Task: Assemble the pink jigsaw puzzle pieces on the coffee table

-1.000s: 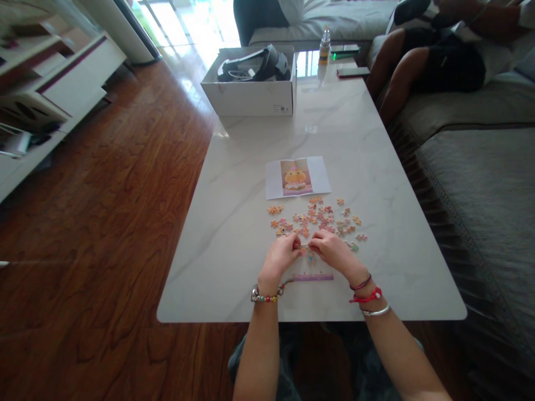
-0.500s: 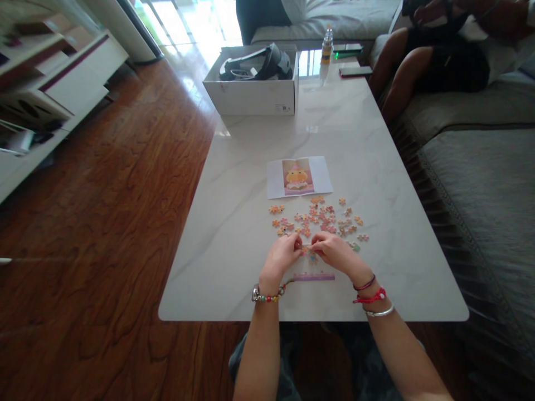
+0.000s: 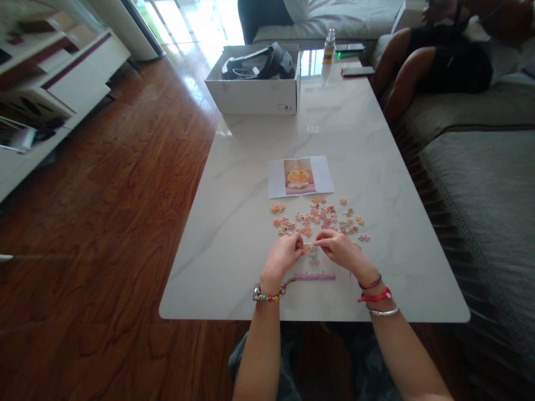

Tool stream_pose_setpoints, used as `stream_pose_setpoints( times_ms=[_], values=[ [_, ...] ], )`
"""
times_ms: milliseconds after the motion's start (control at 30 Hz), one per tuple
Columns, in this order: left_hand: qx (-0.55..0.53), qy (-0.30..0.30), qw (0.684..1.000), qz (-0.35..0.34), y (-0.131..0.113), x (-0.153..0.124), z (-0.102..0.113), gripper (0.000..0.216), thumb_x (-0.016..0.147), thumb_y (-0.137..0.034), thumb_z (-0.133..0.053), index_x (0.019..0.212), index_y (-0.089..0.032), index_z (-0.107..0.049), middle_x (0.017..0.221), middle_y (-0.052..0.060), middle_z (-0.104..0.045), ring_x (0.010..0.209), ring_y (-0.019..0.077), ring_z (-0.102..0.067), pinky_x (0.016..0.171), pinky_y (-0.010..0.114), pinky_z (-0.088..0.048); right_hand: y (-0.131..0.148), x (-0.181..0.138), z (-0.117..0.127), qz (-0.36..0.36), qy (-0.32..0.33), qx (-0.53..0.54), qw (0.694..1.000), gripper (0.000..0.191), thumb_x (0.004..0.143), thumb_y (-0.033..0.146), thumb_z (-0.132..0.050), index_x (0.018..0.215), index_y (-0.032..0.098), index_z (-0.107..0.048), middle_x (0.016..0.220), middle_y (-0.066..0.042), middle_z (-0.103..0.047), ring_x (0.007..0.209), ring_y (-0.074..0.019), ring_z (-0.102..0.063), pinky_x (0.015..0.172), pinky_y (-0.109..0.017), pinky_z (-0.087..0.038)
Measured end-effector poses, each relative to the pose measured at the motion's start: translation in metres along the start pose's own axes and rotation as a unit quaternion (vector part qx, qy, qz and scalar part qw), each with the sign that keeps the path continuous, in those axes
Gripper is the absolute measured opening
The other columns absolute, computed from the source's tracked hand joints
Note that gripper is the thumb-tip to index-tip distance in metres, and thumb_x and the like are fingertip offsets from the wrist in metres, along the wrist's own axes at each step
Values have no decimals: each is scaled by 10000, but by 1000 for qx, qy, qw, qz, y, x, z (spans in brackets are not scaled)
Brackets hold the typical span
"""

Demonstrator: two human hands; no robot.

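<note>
My left hand (image 3: 283, 257) and my right hand (image 3: 340, 249) rest on the white marble table (image 3: 259, 167), fingertips pinched toward each other over small joined jigsaw pieces (image 3: 310, 248) between them. Several loose orange and pink puzzle pieces (image 3: 321, 218) lie scattered just beyond my fingers. A finished strip of joined pieces (image 3: 314, 276) lies between my wrists. A printed reference picture (image 3: 300, 176) of an orange figure lies past the loose pieces.
A white cardboard box (image 3: 254, 92) holding a black headset (image 3: 259, 62) stands at the table's far end, with a bottle (image 3: 329, 43) and a phone (image 3: 357, 71) nearby. Another person's legs (image 3: 418, 67) rest on the grey sofa (image 3: 480, 184) at right. Wooden floor lies left.
My right hand has drawn slightly right, widening the gap between the fingertips. The view has shifted a little; the pieces on the table have not moved.
</note>
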State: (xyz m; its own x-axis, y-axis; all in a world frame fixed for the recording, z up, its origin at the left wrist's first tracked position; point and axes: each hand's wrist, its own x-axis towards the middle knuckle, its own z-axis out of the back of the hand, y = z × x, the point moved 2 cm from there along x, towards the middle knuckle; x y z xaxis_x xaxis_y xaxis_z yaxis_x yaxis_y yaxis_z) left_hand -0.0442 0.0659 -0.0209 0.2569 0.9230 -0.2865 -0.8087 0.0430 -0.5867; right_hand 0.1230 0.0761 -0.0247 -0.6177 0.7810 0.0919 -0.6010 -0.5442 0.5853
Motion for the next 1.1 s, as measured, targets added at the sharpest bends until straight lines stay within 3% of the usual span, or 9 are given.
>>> stream_pose_setpoints(
  times_ms=[133, 267, 433, 567, 733, 867, 967, 1100],
  values=[
    [1, 2, 1000, 10, -2, 0, 1, 80, 681, -184, -573, 749, -179, -531, 771, 14, -576, 697, 123, -519, 613, 218, -377, 7, 1, -3, -4, 47, -52, 998, 265, 746, 54, -476, 797, 207, -687, 851, -45, -599, 760, -131, -554, 713, -247, -441],
    [4, -1, 1000, 11, -2, 0, 1, 82, 685, -181, -572, 756, -179, -532, 777, 15, -575, 704, 124, -520, 624, 220, -383, 10, 2, -4, -28, 45, -56, 997, 204, 765, 95, -485, 778, 183, -668, 865, -53, -596, 779, -137, -554, 715, -244, -431],
    [0, -8, 1000, 5, -1, 0, 0, 90, 683, -174, -575, 760, -180, -530, 769, 10, -570, 708, 122, -519, 638, 220, -387, 12, 6, -7, -85, 35, -47, 995, 188, 760, 142, -528, 935, 169, -593, 858, -54, -586, 785, -151, -552, 700, -252, -428],
    [-4, -10, 1000, 11, 0, 0, -1, 94, 680, -174, -581, 760, -180, -532, 770, 8, -568, 705, 120, -519, 635, 219, -387, 10, 6, -9, -91, 55, -52, 993, 133, 754, 134, -532, 874, 154, -585, 840, -60, -571, 792, -158, -545, 719, -263, -425],
    [-4, -9, 1000, 19, 0, -1, -1, 100, 680, -180, -589, 767, -182, -538, 764, 9, -568, 697, 119, -518, 631, 222, -386, 2, 5, -3, -106, 14, -90, 990, 151, 785, 116, -472, 871, 150, -591, 850, -81, -556, 840, -182, -530, 752, -297, -426],
    [-6, -8, 1000, 14, 0, -1, -1, 100, 677, -178, -589, 761, -182, -534, 765, 8, -566, 694, 118, -516, 628, 220, -387, 3, 4, -1, -77, -9, -38, 996, 199, 780, 113, -496, 947, 184, -580, 900, -60, -554, 864, -167, -531, 763, -291, -428],
    [-6, -14, 1000, 9, 1, -1, -2, 95, 680, -178, -583, 759, -183, -531, 765, 7, -566, 697, 118, -516, 632, 220, -388, 7, 3, -4, -60, 29, 5, 998, 176, 741, 175, -580, 916, 191, -582, 890, -37, -544, 789, -142, -544, 715, -265, -434],
    [-2, -18, 1000, 7, 2, 0, -3, 89, 682, -173, -575, 757, -184, -528, 773, 9, -572, 711, 121, -519, 639, 221, -390, 8, 2, -10, -84, 75, -13, 994, 162, 671, 177, -649, 817, 173, -580, 841, -25, -521, 730, -131, -535, 675, -254, -423]
  ],
)
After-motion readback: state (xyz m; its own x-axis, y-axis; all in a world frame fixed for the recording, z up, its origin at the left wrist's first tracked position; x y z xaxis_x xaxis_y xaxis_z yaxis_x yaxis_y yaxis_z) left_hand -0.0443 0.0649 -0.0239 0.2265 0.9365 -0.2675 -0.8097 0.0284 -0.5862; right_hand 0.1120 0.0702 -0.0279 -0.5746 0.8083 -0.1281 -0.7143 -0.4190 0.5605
